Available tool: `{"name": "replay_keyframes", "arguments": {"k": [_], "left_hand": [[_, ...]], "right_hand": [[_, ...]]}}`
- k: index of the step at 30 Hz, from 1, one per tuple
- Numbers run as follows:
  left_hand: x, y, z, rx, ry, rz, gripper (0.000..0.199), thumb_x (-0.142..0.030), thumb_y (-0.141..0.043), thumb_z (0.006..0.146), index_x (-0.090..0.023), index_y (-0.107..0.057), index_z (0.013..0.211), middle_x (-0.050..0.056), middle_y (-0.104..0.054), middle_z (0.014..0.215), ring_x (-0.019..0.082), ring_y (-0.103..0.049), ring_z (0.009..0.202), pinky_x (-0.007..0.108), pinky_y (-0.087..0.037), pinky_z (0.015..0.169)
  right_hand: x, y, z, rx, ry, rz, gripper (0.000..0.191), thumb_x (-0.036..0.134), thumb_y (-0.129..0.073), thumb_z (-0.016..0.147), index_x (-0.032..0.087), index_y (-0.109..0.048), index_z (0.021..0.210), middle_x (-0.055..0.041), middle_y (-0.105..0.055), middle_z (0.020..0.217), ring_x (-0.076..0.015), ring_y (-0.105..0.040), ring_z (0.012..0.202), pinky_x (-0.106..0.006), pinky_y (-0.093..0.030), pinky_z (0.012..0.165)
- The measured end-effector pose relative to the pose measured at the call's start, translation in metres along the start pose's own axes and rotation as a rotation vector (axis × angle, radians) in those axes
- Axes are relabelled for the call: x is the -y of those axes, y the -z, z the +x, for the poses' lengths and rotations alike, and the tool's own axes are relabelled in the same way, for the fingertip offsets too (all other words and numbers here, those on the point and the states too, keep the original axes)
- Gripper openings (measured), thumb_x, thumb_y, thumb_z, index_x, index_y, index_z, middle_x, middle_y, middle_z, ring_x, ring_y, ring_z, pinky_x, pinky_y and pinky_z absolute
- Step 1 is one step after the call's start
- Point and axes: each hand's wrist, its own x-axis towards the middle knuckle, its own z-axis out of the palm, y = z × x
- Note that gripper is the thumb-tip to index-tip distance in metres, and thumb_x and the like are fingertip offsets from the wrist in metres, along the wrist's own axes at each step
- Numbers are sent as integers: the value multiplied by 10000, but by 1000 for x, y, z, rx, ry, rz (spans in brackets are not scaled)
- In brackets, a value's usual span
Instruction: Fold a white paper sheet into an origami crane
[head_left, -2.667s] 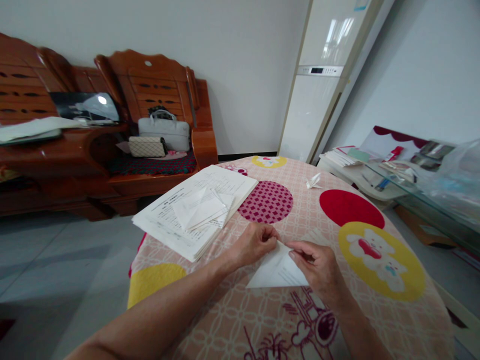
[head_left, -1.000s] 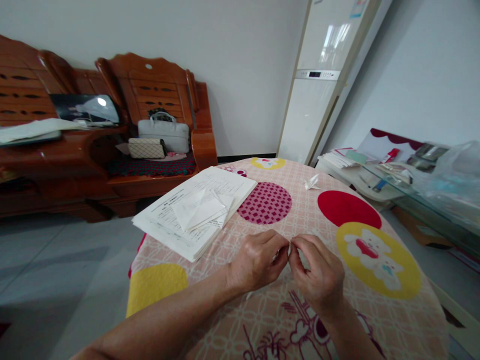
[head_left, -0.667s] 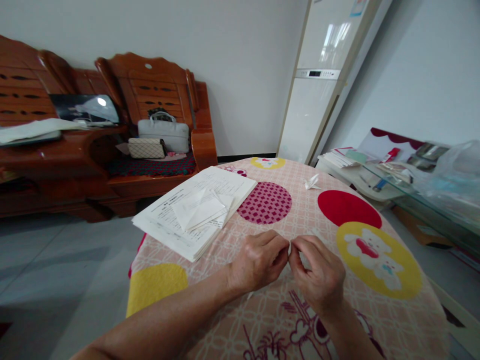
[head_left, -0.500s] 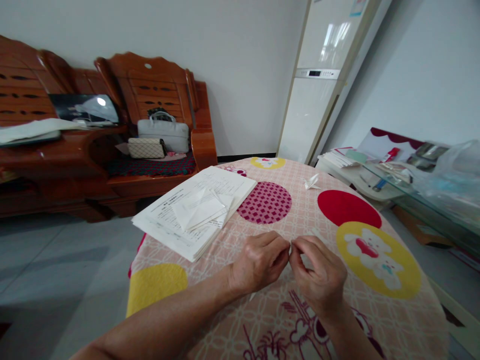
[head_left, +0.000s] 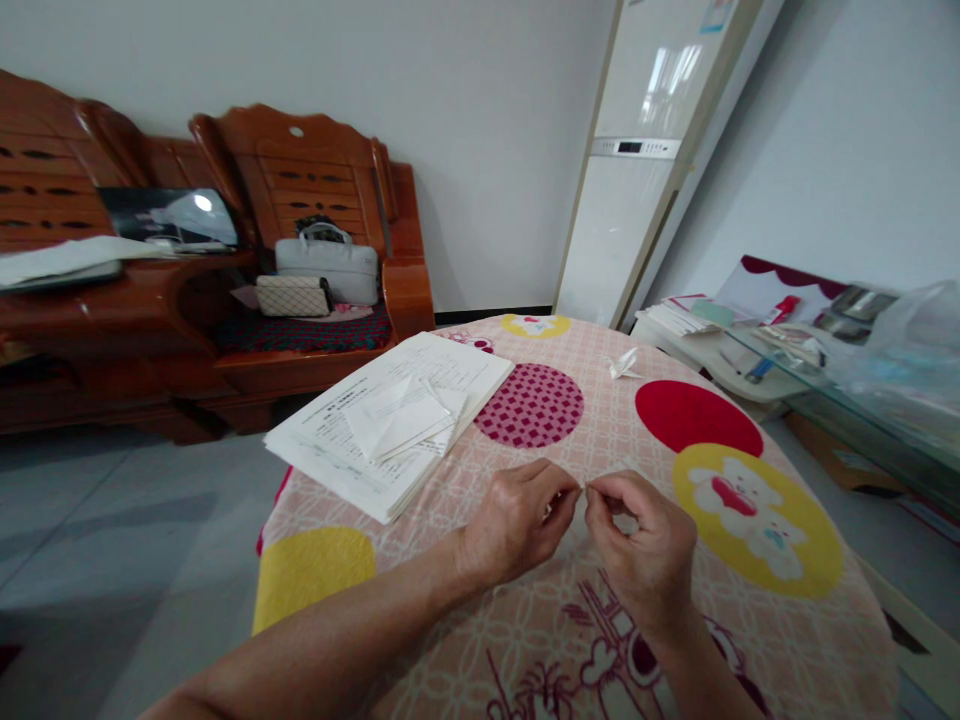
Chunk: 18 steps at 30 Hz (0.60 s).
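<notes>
Over the middle of the table, my left hand [head_left: 521,522] is closed in a pinch, thumb against forefinger. Facing it, my right hand [head_left: 646,540] makes the same kind of pinch, with its thumb and forefinger curled into a ring. Their fingertips nearly meet at a tiny sliver of white paper [head_left: 585,487]; the hands hide most of it, so its shape cannot be made out. A folded white paper figure [head_left: 624,364], like a crane, lies farther back on the flowered tablecloth [head_left: 450,640].
Left of my hands lies a stack of printed sheets [head_left: 330,440] with folded white paper [head_left: 397,415] on top. A glass-topped stand [head_left: 840,390] with a plastic bag is at right. Behind are a wooden chair [head_left: 300,150] holding bags and a tall white air conditioner [head_left: 615,220].
The fingertips have drawn slightly apart, and my right hand has shifted a little to the right. White bits visible beside both hands before are now out of sight.
</notes>
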Motion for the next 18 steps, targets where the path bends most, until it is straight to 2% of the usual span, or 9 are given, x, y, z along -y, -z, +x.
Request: {"name": "replay_keyframes", "arguments": {"k": [5,10,14,18], "left_hand": [[6,0,6,41,328,-272,139,-209,-575,836,-144,-642,732,15,-631,673,105,-547,602,206,-396,555],[26,1,12,55,681,-734,268,-381,-691,741,-131,-610,688,-4,-566,608,82,-463,516,193,-317,470],[40,-2,12,54,819,-962,312,-402,-748,682,-131,-595,703,-24,-518,578,59,-397,476,189,-255,447],[49,-4,9,46,870,-1008,337,-402,-773,660,-128,-581,698,-23,-502,584,62,-405,492,190,-258,453]], "right_hand": [[-19,2,-1,-41,-298,89,49,171,-623,735,162,-671,729,16,-612,561,-121,-559,489,-218,-458,471],[-45,15,6,-165,-562,205,160,276,-684,699,123,-682,743,8,-594,489,-119,-530,404,-212,-444,386],[-83,27,9,-158,-679,236,198,310,-690,665,121,-664,719,0,-599,484,-136,-548,385,-224,-450,355],[-129,43,7,-239,-719,4,159,252,-659,639,114,-673,718,1,-599,465,-157,-566,370,-235,-449,347]]}}
